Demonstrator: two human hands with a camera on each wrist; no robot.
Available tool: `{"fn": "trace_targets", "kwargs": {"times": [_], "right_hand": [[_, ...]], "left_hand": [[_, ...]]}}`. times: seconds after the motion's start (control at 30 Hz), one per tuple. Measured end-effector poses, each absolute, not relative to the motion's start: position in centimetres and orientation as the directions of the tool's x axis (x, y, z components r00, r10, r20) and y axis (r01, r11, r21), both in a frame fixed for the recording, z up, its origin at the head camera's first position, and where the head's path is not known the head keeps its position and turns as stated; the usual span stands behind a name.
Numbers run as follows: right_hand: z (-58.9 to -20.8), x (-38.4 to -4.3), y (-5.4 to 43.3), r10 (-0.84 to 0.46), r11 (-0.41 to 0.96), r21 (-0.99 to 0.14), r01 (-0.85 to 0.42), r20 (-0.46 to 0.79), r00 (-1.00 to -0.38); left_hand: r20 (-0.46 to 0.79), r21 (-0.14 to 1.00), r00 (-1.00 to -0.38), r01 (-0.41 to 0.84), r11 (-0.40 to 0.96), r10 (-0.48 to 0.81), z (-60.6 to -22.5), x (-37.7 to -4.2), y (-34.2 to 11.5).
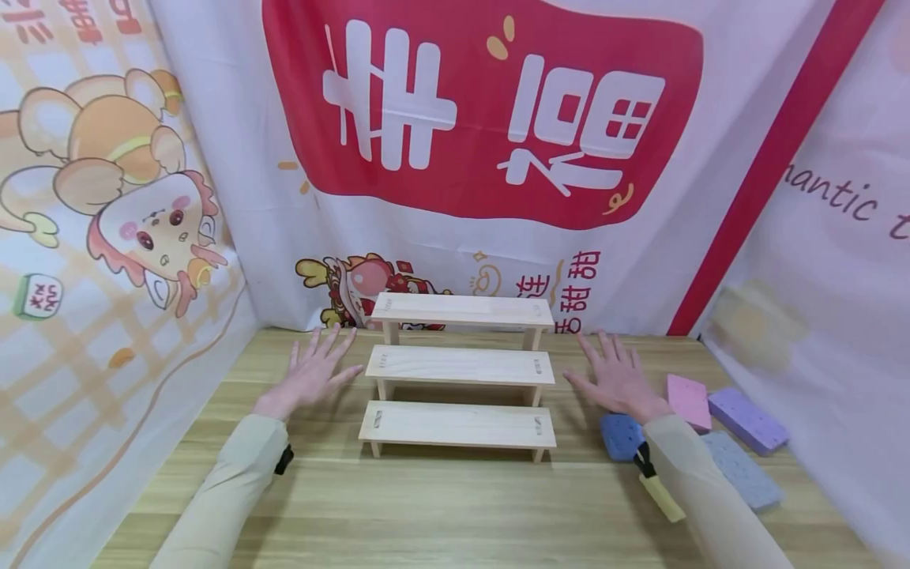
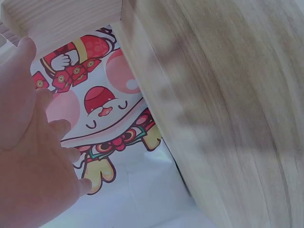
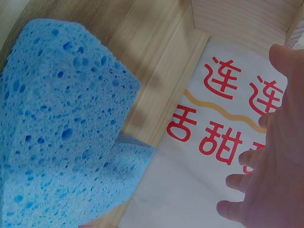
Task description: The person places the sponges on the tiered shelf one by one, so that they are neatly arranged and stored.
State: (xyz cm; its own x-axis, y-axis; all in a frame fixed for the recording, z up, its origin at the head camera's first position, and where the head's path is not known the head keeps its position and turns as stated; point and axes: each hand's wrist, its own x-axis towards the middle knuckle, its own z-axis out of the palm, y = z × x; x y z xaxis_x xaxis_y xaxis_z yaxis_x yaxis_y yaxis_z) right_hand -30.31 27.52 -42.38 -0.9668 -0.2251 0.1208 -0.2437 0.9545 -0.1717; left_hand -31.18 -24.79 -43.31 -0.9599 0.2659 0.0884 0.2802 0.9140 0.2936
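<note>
A pale wooden rack with three stepped shelves (image 1: pixel 460 365) stands on the table between my hands. To its left my left hand (image 1: pixel 310 378) is spread with the fingers straight, holding nothing. My right hand (image 1: pixel 617 379) mirrors it on the right side, fingers apart and nothing in them. In the left wrist view, the left thumb (image 2: pixel 27 50) overlaps the edge of the rack (image 2: pixel 71 19). Behind the right wrist lies a blue sponge (image 1: pixel 620 437), whose porous face (image 3: pixel 66 118) looms large in the right wrist view.
More sponges lie around the right forearm: pink (image 1: pixel 688 401), purple (image 1: pixel 749 419), grey-blue (image 1: pixel 742 472) and a partly covered yellow one (image 1: pixel 663 496). Printed cloth (image 1: pixel 483 118) closes off the back and both sides of the wood-grain table (image 1: pixel 455 514).
</note>
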Motion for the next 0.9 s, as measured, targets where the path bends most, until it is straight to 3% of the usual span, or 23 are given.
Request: {"fn": "trace_targets", "kwargs": {"times": [0.5, 0.9], "right_hand": [[-42.1, -29.9, 29.1, -0.213, 0.962, -0.151, -0.226, 0.099, -0.972], [-42.2, -28.7, 30.9, -0.234, 0.954, -0.155, -0.258, 0.157, -0.960]], "left_hand": [[0.102, 0.292, -0.951, 0.309, 0.905, 0.291, -44.2, -29.9, -25.2], [0.168, 0.279, -0.922, 0.385, 0.880, 0.350, -44.6, -28.7, -24.6]]}}
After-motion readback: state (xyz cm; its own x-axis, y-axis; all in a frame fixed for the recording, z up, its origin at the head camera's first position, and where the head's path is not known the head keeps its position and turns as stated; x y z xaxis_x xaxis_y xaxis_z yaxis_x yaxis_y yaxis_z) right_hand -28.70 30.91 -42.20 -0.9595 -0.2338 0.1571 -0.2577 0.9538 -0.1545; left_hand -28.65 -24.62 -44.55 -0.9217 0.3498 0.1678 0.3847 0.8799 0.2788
